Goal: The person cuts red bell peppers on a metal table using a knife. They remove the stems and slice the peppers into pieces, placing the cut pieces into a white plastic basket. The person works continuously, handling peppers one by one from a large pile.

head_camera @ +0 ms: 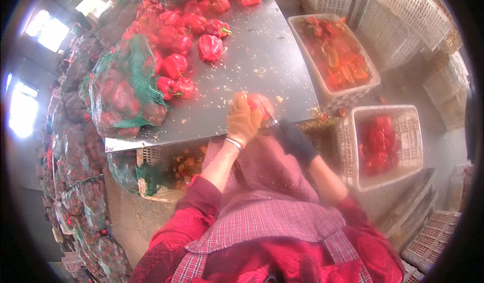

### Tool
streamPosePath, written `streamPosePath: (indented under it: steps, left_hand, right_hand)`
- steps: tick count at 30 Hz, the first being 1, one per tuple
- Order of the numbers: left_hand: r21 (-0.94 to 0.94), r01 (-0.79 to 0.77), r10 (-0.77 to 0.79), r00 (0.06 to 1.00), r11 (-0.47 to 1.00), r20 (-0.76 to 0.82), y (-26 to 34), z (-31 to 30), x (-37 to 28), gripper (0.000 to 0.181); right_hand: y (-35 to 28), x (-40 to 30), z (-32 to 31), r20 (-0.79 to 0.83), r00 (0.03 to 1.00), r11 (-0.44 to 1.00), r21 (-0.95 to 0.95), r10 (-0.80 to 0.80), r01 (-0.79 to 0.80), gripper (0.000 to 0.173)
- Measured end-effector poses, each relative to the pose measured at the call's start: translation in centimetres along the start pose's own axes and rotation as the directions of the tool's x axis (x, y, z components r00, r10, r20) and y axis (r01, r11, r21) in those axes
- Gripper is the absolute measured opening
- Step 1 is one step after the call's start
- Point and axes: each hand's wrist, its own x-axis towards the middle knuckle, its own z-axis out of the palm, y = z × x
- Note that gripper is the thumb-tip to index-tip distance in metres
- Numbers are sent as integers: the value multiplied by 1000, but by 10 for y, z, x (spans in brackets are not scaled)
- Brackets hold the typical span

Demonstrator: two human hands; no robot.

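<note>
Over the near edge of the metal table, my left hand in a tan glove holds a red bell pepper. My right hand, in a dark glove, grips a knife whose blade meets the pepper's right side. How deep the blade goes is hidden. Whole red peppers lie heaped at the table's far left. Nearer on the left, a green mesh bag full of peppers rests on the tabletop. Pale seeds are scattered over the metal.
Right of the table, one plastic crate holds pepper pieces and a nearer crate holds red peppers. A crate of scraps stands beneath the table's left edge. Filled mesh sacks are piled along the left. Stacked crates stand at the far right.
</note>
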Motion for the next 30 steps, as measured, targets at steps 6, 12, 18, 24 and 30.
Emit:
streamPosePath:
  steps: [6,12,18,24,30]
  left_hand:
    - [72,-87,85,996,994,24,-38,20,2,63]
    - [-160,193,-134,939,968,316,25,-52,26,71]
    - [-279,39,33,968,959,249,34,-59,3,43]
    - [-283,98,-72,992,954,101,6,-22,8,40]
    - [-656,268,-263,959,706,108,-38,2,19,35]
  right_hand:
    - [51,-69,12,-170,980,969,-242,-101,57,37]
    - [21,-31,-21,-324,946,1000,24,27,-20,37]
    - [-21,50,3,-241,943,973,-61,-231,223,35]
    - [18,83,18,-110,957,961,-99,-269,259,32]
    - [-26,90,3,-81,994,996,46,75,-71,28]
